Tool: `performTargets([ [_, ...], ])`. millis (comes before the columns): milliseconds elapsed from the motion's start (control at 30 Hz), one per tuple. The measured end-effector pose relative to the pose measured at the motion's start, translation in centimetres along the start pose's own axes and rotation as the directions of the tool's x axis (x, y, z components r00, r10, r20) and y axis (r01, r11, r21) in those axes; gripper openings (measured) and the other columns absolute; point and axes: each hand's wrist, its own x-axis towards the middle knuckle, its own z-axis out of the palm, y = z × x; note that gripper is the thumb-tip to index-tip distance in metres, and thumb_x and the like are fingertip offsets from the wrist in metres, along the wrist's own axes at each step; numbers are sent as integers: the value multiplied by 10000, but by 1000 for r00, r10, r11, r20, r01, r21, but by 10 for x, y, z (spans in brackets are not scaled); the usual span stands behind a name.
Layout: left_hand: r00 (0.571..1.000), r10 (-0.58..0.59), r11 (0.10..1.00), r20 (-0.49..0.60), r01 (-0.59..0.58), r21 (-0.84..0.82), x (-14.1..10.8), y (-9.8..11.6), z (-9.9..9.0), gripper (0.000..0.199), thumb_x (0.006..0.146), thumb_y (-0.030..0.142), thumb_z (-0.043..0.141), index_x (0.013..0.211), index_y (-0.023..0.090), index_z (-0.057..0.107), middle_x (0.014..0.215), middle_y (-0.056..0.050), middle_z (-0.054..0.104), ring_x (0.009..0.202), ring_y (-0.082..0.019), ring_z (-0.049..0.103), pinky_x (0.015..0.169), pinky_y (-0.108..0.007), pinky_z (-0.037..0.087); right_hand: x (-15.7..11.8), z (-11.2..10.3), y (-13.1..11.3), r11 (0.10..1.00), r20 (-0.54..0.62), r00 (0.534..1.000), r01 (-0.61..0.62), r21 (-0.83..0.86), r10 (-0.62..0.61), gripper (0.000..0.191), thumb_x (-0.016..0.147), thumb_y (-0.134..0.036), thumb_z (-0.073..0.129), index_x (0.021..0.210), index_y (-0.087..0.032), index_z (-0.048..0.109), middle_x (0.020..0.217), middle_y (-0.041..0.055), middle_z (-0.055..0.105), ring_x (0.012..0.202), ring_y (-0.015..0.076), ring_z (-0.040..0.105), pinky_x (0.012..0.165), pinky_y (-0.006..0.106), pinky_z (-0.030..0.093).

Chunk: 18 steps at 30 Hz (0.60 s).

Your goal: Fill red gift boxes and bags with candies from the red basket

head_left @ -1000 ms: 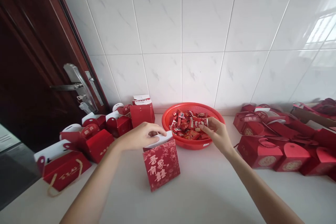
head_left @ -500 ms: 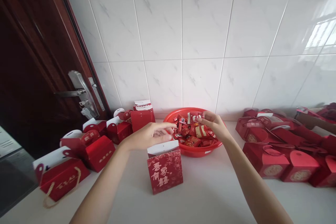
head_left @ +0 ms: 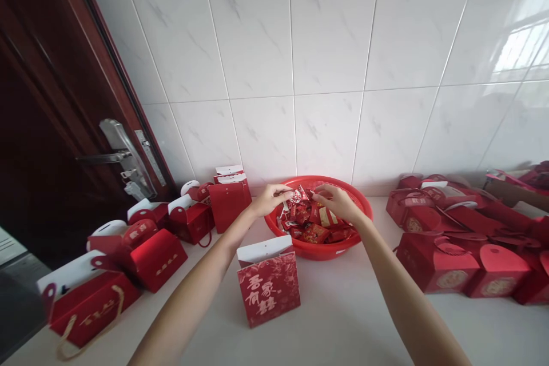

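Note:
A red plastic basket (head_left: 364, 211) holds several wrapped candies (head_left: 315, 233), mostly red with some white and gold. Over its left side my left hand (head_left: 271, 199) pinches a red-and-white wrapped candy (head_left: 295, 197). My right hand (head_left: 338, 203) reaches over the right side, thumb and fingers closed on a small dark-red wrapped candy, mostly hidden by the fingertips. In front of the basket a red gift box (head_left: 270, 289) with pale printed characters stands upright, its white-lined top open.
Several red gift boxes (head_left: 160, 260) stand at left, one with a rope handle (head_left: 96, 340). Red boxes (head_left: 212, 206) also stand at the tiled wall (head_left: 261, 143). More red boxes (head_left: 454, 263) crowd the right. A dark door with a metal handle (head_left: 122, 148) is at far left.
My left hand has moved from above the gift box up to the basket and now pinches a candy. My right hand has shifted slightly left and down among the candies.

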Motion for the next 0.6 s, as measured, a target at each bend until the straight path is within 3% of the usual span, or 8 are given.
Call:
performTargets([
  [133,994,-40,998,-102,35,-49,1,-14,10,445,803,508,669,1085,167,715,1197,-110,722,1093,-277,644,921,-375,512,-2,-14,32,956,-74,981,-189,-224,177,178,681,-289,779,774,-209,649,743,53,688,773,246,635,635,292,417],
  [233,991,-70,995,-110,62,-76,4,-19,18,454,774,478,687,1116,180,703,1241,-105,707,1109,-284,646,921,-388,525,-4,-13,39,938,-64,977,-213,-275,203,260,540,-210,824,716,-217,632,689,20,655,698,222,612,586,270,376],
  [333,989,-102,992,-106,93,-81,5,-19,22,392,765,463,678,1036,183,719,1184,-92,727,1095,-289,651,908,-380,529,-5,-9,34,955,-100,983,-175,-239,155,313,533,-150,766,805,-232,636,704,-15,639,673,190,582,580,260,365],
  [433,985,-130,990,-112,122,-73,4,-19,22,332,766,455,655,954,190,723,1117,-80,739,1061,-281,657,876,-357,531,-4,-9,29,978,-207,972,-140,-154,107,292,608,-184,694,871,-245,582,743,-33,631,666,170,558,595,263,387],
  [600,985,-147,989,-88,144,-41,4,-23,23,311,749,431,665,933,188,726,1065,-82,744,1008,-272,668,815,-337,531,-6,-12,24,998,-348,936,-55,25,61,347,609,-320,764,778,-245,470,758,-32,617,705,173,563,632,284,445],
])
